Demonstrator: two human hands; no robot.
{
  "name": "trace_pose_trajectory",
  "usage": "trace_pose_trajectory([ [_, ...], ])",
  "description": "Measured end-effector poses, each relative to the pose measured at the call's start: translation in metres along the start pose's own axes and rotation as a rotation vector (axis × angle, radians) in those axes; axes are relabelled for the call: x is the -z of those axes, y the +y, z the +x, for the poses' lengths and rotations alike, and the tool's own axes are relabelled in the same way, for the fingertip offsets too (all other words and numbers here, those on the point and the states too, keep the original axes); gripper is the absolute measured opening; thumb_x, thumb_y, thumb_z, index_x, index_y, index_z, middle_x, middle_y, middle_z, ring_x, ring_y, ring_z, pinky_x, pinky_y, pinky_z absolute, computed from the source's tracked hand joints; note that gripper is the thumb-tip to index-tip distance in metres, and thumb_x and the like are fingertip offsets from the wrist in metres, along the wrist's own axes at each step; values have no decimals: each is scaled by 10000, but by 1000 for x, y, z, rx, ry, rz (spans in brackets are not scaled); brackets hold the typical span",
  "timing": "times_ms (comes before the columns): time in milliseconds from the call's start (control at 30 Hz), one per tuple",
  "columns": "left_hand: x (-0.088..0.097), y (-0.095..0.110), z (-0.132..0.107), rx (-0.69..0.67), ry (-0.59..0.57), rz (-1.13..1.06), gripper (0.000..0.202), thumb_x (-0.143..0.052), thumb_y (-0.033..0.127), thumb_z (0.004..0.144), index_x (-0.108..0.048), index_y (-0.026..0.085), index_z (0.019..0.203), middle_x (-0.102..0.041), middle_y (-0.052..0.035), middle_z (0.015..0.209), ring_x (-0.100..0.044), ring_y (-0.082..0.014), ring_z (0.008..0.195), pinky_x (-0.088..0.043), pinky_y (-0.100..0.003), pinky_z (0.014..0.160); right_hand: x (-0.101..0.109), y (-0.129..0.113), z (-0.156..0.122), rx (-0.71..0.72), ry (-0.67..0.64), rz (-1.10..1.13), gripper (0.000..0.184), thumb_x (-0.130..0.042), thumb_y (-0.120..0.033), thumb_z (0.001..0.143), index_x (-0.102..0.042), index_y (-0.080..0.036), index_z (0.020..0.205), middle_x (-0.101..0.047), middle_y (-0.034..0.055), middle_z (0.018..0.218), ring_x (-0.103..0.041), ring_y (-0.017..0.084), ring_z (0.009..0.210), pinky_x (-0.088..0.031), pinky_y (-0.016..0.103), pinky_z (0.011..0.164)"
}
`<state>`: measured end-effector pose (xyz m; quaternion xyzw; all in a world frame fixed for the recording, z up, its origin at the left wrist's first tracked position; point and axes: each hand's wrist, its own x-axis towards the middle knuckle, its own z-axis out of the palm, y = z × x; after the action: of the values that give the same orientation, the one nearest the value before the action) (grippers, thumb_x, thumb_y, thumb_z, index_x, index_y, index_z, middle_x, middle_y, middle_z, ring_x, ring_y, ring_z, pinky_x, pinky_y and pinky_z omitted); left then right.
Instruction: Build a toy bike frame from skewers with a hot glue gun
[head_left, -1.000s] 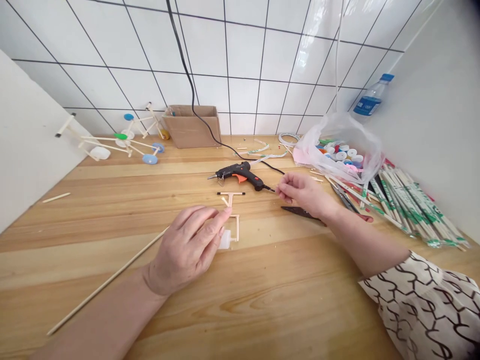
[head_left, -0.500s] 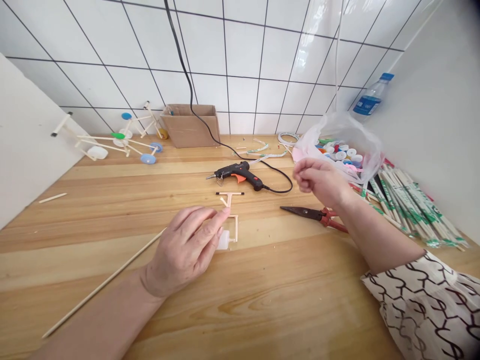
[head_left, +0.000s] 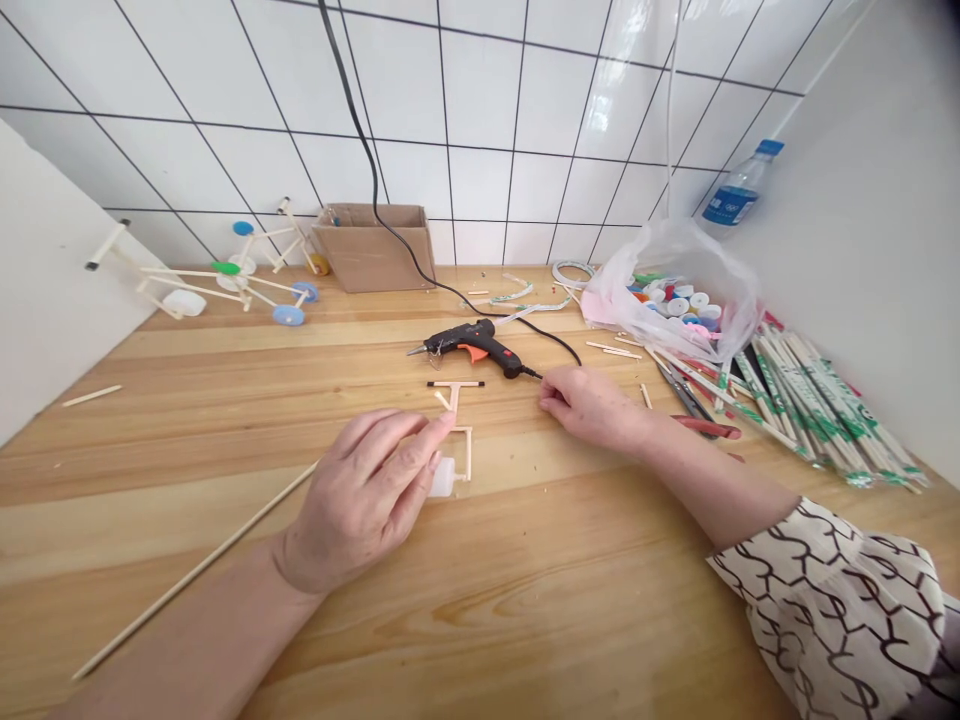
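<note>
Wood-stick assembly [head_left: 469, 456]: mid-frame on the bench [head_left: 525, 620], black-tipped T end up-frame, translucent cap [head_left: 442, 478] at lower end.
Left grip [head_left: 371, 485]: over the assembly's left side, fingers curled close; can't tell if pinching or just steadying.
Right grip [head_left: 589, 405]: right of centre, fingers bunched narrow, tips beside the cord; can't tell if anything's in there.
Joints: if glue is soft, left-side pressure could skew them.
Glue gun [head_left: 472, 336]: centre, just above the assembly, nozzle facing left; if hot, a stray finger could burn.
Cord [head_left: 373, 180]: from top edge, passing behind right grip; a snag could drag the glue gun into the assembly.
Red handles [head_left: 712, 428]: right, partly behind the forearm [head_left: 697, 465]; could get knocked.
Bottle [head_left: 735, 200]: upper right, blue label, white marks unreadable.
Stick packs [head_left: 832, 400]: right side, green print, illegible.
</note>
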<state>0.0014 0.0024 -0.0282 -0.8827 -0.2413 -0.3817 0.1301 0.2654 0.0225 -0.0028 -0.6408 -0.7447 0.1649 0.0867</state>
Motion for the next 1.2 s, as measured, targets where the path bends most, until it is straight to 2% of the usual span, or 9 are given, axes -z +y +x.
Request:
trace_pose_trajectory([
  [133,1,0,0,-3,-1,0,498,-540,50,833,-457,163,1311,-629,-108,991,-608,-223,904,-528,-379,800,16,-2,-2,0,46,55,103,-522,-136,787,-552,-186,702,-602,5,675,-507,122,601,-363,220,542],
  [200,0,0,0,-2,-2,-5,487,-539,51,834,-463,159,1303,-629,-108,987,-608,-224,900,-528,-380,798,30,5,-3,-22,74,182,92,-505,-161,790,-526,-187,704,-568,-10,641,-488,110,571,-366,211,517],
  [300,0,-1,-1,4,1,-9,474,-543,51,830,-475,152,1288,-626,-108,982,-605,-226,901,-526,-382,798,46,23,-3,-31,-4,349,49,-550,-168,731,-523,-186,695,-538,-33,591,-474,101,536,-365,211,501],
  [400,-1,-1,-2,4,3,-11,480,-554,39,819,-479,141,1282,-624,-111,981,-601,-224,903,-525,-379,799,51,38,-2,7,-117,257,56,-561,-137,683,-588,-182,703,-560,-33,611,-487,106,567,-362,214,521],
  [600,0,0,0,10,0,-9,497,-549,49,828,-464,166,1303,-626,-103,981,-599,-219,900,-529,-374,795,37,45,1,85,-249,103,111,-555,-153,718,-646,-203,758,-627,-17,703,-538,131,643,-380,225,570],
  [800,1,0,1,-6,2,-4,485,-549,38,825,-470,145,1292,-619,-105,978,-594,-215,901,-525,-369,801,35,36,0,122,-257,-54,124,-519,-107,717,-588,-195,666,-602,-7,691,-518,136,658,-359,229,601],
  [1000,1,0,1,-14,-3,0,433,-568,12,804,-509,89,1225,-611,-121,969,-588,-220,898,-513,-368,813,58,33,-6,48,-159,-29,59,-471,-171,740,-518,-196,716,-556,1,691,-491,143,648,-362,231,579],
  [1100,1,-1,0,-13,0,-1,431,-570,8,799,-513,86,1219,-609,-123,974,-588,-223,901,-511,-368,813,67,45,-7,-16,-234,-67,59,-488,-155,697,-530,-195,713,-574,3,685,-508,147,643,-375,235,574],
  [1200,0,0,0,-6,-2,-10,445,-571,13,801,-507,98,1233,-608,-118,981,-586,-224,907,-508,-369,819,69,59,-5,-92,-304,-161,124,-518,-148,669,-600,-186,754,-634,22,750,-553,172,701,-396,254,615],
])
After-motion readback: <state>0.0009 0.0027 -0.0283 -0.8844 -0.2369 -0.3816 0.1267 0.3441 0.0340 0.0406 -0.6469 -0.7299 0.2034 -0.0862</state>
